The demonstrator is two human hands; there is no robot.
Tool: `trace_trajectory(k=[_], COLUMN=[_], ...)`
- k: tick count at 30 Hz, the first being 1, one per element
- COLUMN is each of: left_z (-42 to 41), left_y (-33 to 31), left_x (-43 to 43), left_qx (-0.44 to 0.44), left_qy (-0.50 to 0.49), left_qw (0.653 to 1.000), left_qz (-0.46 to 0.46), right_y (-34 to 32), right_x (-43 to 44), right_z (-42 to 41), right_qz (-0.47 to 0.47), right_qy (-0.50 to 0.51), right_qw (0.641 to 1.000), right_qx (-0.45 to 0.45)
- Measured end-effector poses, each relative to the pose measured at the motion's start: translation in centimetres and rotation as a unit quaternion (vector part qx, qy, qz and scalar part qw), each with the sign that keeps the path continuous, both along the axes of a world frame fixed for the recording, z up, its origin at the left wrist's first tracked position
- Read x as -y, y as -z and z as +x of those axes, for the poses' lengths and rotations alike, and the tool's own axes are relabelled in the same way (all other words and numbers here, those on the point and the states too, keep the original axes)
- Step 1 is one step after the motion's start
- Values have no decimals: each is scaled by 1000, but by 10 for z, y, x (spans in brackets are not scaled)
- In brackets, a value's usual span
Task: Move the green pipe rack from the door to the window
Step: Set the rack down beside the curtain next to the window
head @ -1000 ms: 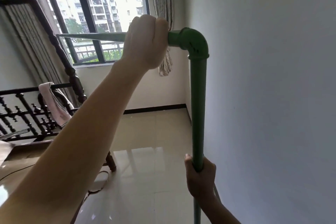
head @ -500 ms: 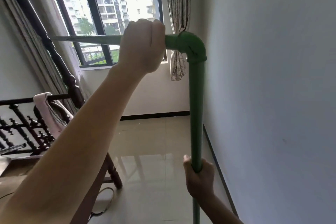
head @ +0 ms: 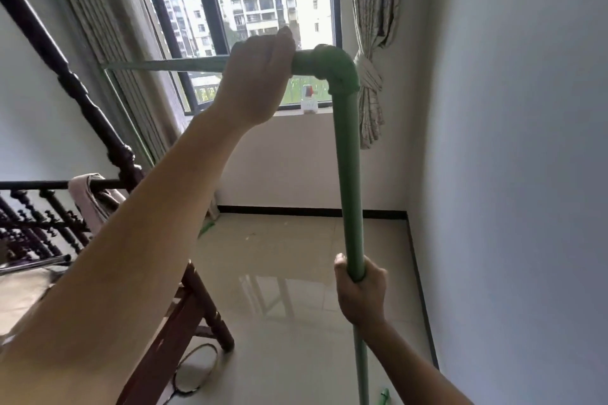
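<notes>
Both hands, left hand point(head: 255, 82) and right hand point(head: 360, 289), squeeze the rack point(head: 347, 154); its far leg, hard to see, might bump the bed point(head: 98, 128).

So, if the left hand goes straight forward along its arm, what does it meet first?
Probably the window. The left hand grips the green pipe rack top bar, and nothing shows between it and the glass, though depth is unclear.

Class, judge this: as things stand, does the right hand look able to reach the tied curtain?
Probably not now: the right hand grips the green pipe rack low down, and the tied curtain hangs higher, beyond the upright.
</notes>
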State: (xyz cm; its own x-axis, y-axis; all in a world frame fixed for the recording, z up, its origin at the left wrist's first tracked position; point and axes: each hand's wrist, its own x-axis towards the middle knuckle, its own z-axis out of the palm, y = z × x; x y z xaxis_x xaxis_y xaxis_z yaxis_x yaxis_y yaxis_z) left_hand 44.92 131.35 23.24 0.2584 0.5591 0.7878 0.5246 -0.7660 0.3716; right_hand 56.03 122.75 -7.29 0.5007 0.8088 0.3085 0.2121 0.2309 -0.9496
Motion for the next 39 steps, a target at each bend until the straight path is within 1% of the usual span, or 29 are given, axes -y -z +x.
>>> trace_trajectory(k=[1,2,4,7,10,13,16,21,29,35,39], left_z=[9,18,33,40,44,50,53,71,132,184,217], left_y=[2,3,4,9,10,13,21,32,36,30,20], left_x=[-10,-19,-44,-87,-135,-181,-229,-295,-393,-465,-512], left_qx=[5,-12,-8,18,0,-33,-13,-27,2,-53,-60], left_qy=[29,17,8,20,26,7,26,54,6,-37,-73], left_qw=[1000,1000,1000,1000,1000,998,995,987,982,983,982], left_qz=[-10,-15,-13,2,17,54,97,152,190,169,162], right_y=[1,3,5,4,2,4,6,5,2,-5,-17], right_x=[-13,-26,-51,-92,-136,-179,-221,-286,-385,-465,-525], right_z=[8,15,26,35,41,49,57,76,131,194,241], right_qz=[-1,-3,-5,-2,-3,-1,3,2,18,33,17], right_qy=[1,3,5,13,23,42,68,111,117,58,42], right_qw=[1000,1000,1000,1000,1000,999,998,994,993,998,999], right_qx=[-2,-2,-2,14,8,1,3,1,3,-3,0])
